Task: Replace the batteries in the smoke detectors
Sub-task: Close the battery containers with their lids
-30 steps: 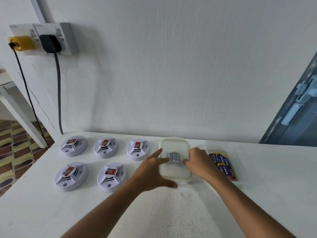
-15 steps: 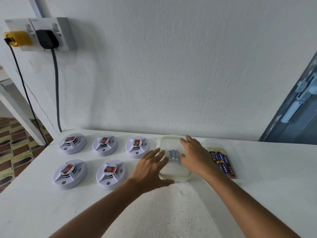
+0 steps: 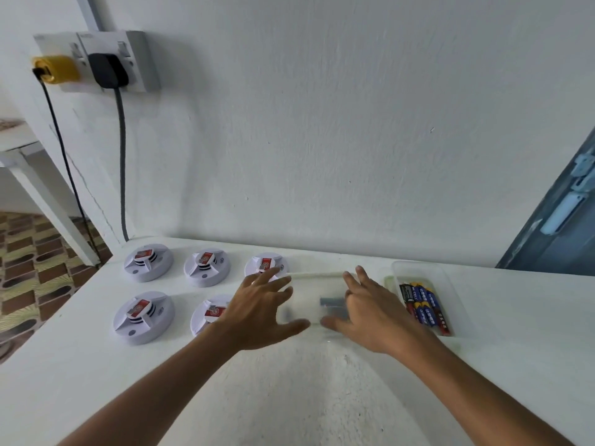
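Observation:
Several white smoke detectors lie on the white table in two rows, the back row from one detector to another, the front row starting at the left detector. A clear lidded container with grey batteries inside sits right of them and looks blurred. My left hand grips its left side, thumb at the front edge. My right hand grips its right side the same way. My left hand partly hides the front right detector.
An open clear tray with blue, red and black batteries stands just right of my right hand. The wall runs close behind the table, with a socket and two plugs at upper left. A blue door is at right.
Both hands shifted from resting on the lid to clasping the container's two sides, thumbs at its front edge. The container now looks blurred, as if moving.

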Action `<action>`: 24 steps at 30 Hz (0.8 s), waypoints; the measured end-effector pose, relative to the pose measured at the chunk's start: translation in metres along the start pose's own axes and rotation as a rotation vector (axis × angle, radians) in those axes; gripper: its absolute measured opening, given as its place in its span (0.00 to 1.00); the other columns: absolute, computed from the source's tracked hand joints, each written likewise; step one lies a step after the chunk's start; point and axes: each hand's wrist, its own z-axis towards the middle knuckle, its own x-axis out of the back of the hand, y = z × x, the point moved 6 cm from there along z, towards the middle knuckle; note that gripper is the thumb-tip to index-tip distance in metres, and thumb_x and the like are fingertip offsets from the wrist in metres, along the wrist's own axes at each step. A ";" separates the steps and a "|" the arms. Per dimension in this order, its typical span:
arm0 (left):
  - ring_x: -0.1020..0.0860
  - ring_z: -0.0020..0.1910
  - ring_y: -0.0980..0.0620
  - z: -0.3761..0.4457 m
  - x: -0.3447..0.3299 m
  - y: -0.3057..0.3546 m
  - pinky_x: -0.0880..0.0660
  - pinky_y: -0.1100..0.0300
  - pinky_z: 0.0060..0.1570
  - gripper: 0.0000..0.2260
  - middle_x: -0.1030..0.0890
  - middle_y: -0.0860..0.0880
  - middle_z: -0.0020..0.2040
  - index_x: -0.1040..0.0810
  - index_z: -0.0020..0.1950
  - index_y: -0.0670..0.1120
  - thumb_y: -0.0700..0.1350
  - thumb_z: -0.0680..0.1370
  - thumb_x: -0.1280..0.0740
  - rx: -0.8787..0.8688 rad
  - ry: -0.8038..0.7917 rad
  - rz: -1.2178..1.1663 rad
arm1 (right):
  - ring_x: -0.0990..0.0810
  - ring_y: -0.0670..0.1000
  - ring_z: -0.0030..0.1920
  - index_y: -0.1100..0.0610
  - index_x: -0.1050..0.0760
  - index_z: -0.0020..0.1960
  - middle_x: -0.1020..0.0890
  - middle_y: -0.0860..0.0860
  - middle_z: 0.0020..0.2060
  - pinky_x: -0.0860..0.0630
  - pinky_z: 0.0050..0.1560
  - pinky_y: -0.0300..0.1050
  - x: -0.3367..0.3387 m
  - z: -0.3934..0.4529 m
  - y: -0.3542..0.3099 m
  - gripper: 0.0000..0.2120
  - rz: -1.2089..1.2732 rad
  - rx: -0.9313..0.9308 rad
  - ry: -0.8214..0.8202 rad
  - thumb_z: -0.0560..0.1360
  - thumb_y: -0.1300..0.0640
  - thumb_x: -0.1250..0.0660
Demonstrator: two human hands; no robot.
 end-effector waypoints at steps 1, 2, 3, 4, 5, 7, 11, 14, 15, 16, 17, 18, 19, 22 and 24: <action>0.37 0.75 0.45 0.000 -0.004 0.001 0.39 0.46 0.72 0.43 0.30 0.47 0.72 0.24 0.67 0.46 0.77 0.70 0.50 -0.001 -0.030 -0.009 | 0.56 0.55 0.78 0.64 0.22 0.53 0.50 0.55 0.78 0.45 0.74 0.54 -0.001 -0.003 -0.002 0.36 -0.007 0.012 -0.022 0.75 0.30 0.45; 0.38 0.75 0.46 0.000 -0.006 0.002 0.42 0.49 0.73 0.48 0.32 0.47 0.73 0.27 0.70 0.45 0.80 0.66 0.50 -0.002 -0.041 -0.030 | 0.56 0.55 0.78 0.64 0.23 0.56 0.49 0.55 0.78 0.42 0.73 0.54 -0.002 -0.004 -0.002 0.37 -0.007 0.021 -0.036 0.73 0.30 0.43; 0.38 0.75 0.47 0.000 -0.007 0.002 0.44 0.52 0.73 0.52 0.33 0.46 0.74 0.29 0.71 0.43 0.81 0.63 0.49 -0.004 -0.032 -0.059 | 0.55 0.54 0.78 0.64 0.24 0.58 0.48 0.55 0.78 0.40 0.72 0.54 -0.003 -0.005 -0.001 0.37 -0.004 0.031 -0.041 0.72 0.30 0.40; 0.38 0.75 0.47 0.000 -0.007 0.003 0.45 0.56 0.72 0.54 0.33 0.45 0.74 0.30 0.72 0.42 0.81 0.61 0.49 -0.007 -0.020 -0.090 | 0.53 0.54 0.78 0.64 0.24 0.60 0.47 0.56 0.78 0.38 0.71 0.53 -0.004 -0.005 -0.001 0.37 -0.002 0.037 -0.041 0.71 0.31 0.38; 0.38 0.75 0.48 0.001 -0.007 0.003 0.46 0.59 0.71 0.55 0.34 0.45 0.75 0.31 0.72 0.41 0.81 0.60 0.48 -0.007 -0.019 -0.123 | 0.51 0.54 0.78 0.65 0.25 0.61 0.44 0.56 0.77 0.35 0.69 0.53 -0.005 -0.005 -0.001 0.37 -0.005 0.040 -0.033 0.71 0.32 0.36; 0.39 0.76 0.49 0.001 -0.009 0.003 0.48 0.62 0.69 0.53 0.35 0.45 0.75 0.33 0.73 0.40 0.78 0.61 0.44 0.002 -0.026 -0.184 | 0.40 0.54 0.74 0.64 0.25 0.61 0.38 0.56 0.75 0.29 0.65 0.51 -0.004 -0.004 -0.002 0.35 -0.025 0.041 0.007 0.71 0.35 0.34; 0.29 0.70 0.45 0.002 -0.012 0.002 0.37 0.56 0.66 0.42 0.26 0.41 0.69 0.25 0.66 0.37 0.66 0.63 0.25 -0.039 0.063 -0.178 | 0.25 0.52 0.59 0.61 0.25 0.59 0.29 0.55 0.67 0.25 0.55 0.45 -0.003 -0.004 -0.006 0.28 -0.024 0.040 0.107 0.72 0.39 0.32; 0.24 0.64 0.44 0.002 -0.013 0.000 0.29 0.55 0.61 0.40 0.21 0.41 0.63 0.21 0.61 0.36 0.65 0.61 0.24 -0.049 0.105 -0.157 | 0.27 0.52 0.58 0.55 0.32 0.68 0.27 0.53 0.61 0.25 0.54 0.44 -0.005 -0.003 -0.009 0.28 0.000 0.076 0.166 0.73 0.44 0.33; 0.23 0.63 0.45 0.002 -0.013 0.001 0.28 0.55 0.60 0.39 0.21 0.41 0.63 0.21 0.60 0.37 0.66 0.61 0.25 -0.046 0.110 -0.160 | 0.27 0.52 0.59 0.54 0.33 0.69 0.27 0.54 0.60 0.25 0.54 0.44 -0.006 -0.003 -0.010 0.28 -0.010 0.083 0.168 0.73 0.45 0.33; 0.23 0.63 0.45 0.003 -0.013 0.001 0.27 0.55 0.59 0.39 0.21 0.41 0.62 0.20 0.60 0.37 0.67 0.62 0.27 -0.046 0.115 -0.166 | 0.28 0.53 0.59 0.55 0.32 0.69 0.27 0.54 0.60 0.25 0.54 0.45 -0.007 -0.002 -0.011 0.27 -0.022 0.083 0.166 0.73 0.45 0.34; 0.23 0.63 0.46 0.002 -0.013 0.001 0.25 0.54 0.58 0.40 0.20 0.42 0.62 0.20 0.60 0.37 0.68 0.63 0.30 -0.044 0.120 -0.170 | 0.28 0.53 0.59 0.56 0.32 0.69 0.27 0.55 0.59 0.25 0.55 0.46 -0.009 -0.001 -0.011 0.27 -0.031 0.080 0.160 0.73 0.45 0.34; 0.23 0.63 0.46 0.002 -0.013 0.002 0.24 0.54 0.57 0.40 0.20 0.42 0.62 0.20 0.59 0.37 0.70 0.64 0.33 -0.044 0.123 -0.168 | 0.28 0.54 0.58 0.56 0.31 0.68 0.27 0.55 0.58 0.24 0.54 0.46 -0.009 0.000 -0.011 0.27 -0.038 0.078 0.156 0.73 0.45 0.34; 0.22 0.63 0.46 0.002 -0.014 0.002 0.23 0.54 0.56 0.40 0.20 0.42 0.62 0.20 0.59 0.37 0.70 0.64 0.35 -0.045 0.123 -0.163 | 0.27 0.54 0.57 0.56 0.30 0.67 0.26 0.55 0.57 0.24 0.54 0.46 -0.010 0.002 -0.011 0.26 -0.045 0.078 0.151 0.73 0.45 0.34; 0.22 0.62 0.46 0.003 -0.015 0.004 0.22 0.54 0.54 0.38 0.19 0.42 0.60 0.19 0.58 0.37 0.69 0.64 0.33 -0.052 0.129 -0.142 | 0.26 0.54 0.53 0.57 0.29 0.65 0.25 0.55 0.53 0.25 0.50 0.45 -0.011 0.004 -0.012 0.25 -0.068 0.083 0.147 0.72 0.45 0.34; 0.21 0.61 0.46 0.003 -0.016 0.005 0.23 0.55 0.54 0.36 0.19 0.42 0.59 0.18 0.57 0.37 0.66 0.62 0.26 -0.053 0.144 -0.124 | 0.25 0.54 0.52 0.58 0.28 0.63 0.24 0.55 0.52 0.26 0.48 0.44 -0.011 0.005 -0.014 0.24 -0.097 0.087 0.158 0.72 0.45 0.34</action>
